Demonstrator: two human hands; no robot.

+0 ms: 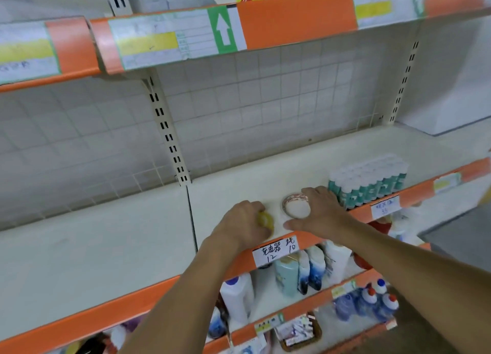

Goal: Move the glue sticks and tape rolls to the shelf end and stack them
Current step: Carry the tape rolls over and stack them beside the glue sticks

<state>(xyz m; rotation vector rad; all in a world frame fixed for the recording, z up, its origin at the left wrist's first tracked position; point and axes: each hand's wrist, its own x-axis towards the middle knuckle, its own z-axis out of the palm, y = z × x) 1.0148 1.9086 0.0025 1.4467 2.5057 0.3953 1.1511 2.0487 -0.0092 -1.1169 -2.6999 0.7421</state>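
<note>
Two bare forearms are seen reaching up from the bottom edge to the front of a cream shelf [265, 172]. The left hand [243, 224] is curled over a yellow tape roll [266, 220], which lies close to the front lip; only a sliver of the roll is shown past the knuckles, so the grip is judged as fingers wrapped round it. The right hand [318, 211] is laid with fingers spread beside and partly over a second tape roll [296, 206], pale with a reddish printed rim, lying flat on the shelf. Whether that roll is already pinched cannot be told; the thumb is stretched out along the shelf edge, apart from it.

Just right of the right hand, a block of glue sticks [369, 183] with green labels and white caps is stood upright, packed tightly together near the front edge. Beyond them, the shelf runs bare to the right-hand end.

Progress is judged to be early. Neither roll has been stacked, and both lie well short of the shelf end. The glue sticks are grouped but apparently not yet shifted along. Left to do, by this reading: both rolls carried to the end, one set on the other, and the glue sticks brought over beside them.
</note>
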